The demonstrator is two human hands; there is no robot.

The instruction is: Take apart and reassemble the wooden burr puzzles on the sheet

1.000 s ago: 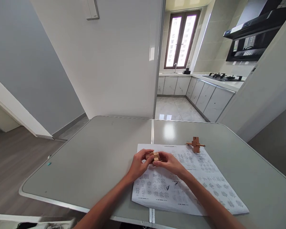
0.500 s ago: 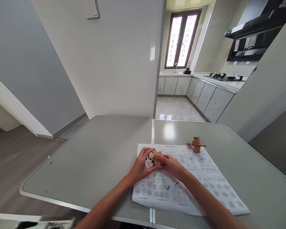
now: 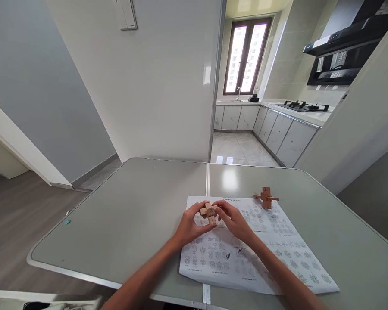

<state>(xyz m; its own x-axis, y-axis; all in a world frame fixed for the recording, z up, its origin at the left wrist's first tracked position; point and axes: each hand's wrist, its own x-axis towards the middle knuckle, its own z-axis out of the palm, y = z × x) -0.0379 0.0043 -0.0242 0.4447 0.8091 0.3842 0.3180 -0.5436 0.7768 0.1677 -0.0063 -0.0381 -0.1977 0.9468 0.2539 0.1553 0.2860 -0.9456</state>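
A small wooden interlocking puzzle point(image 3: 208, 212), cross-shaped, is held between both my hands just above a printed instruction sheet point(image 3: 271, 245). My left hand point(image 3: 189, 226) grips its left side with thumb and fingers closed round it. My right hand point(image 3: 234, 220) pinches its right end with the fingertips. A second wooden cross puzzle point(image 3: 265, 197) with a dark mark on its top block stands at the far right corner of the sheet, apart from both hands.
The sheet lies on a grey folding table point(image 3: 126, 219) with a centre seam and metal rim. A small teal speck point(image 3: 66, 222) sits near the left edge. Beyond are a white wall and an open kitchen doorway point(image 3: 245, 142).
The puzzle has been turned in my hands and lifted slightly away from me. My right fingers have shifted to pinch its right end. The second puzzle has stayed put.
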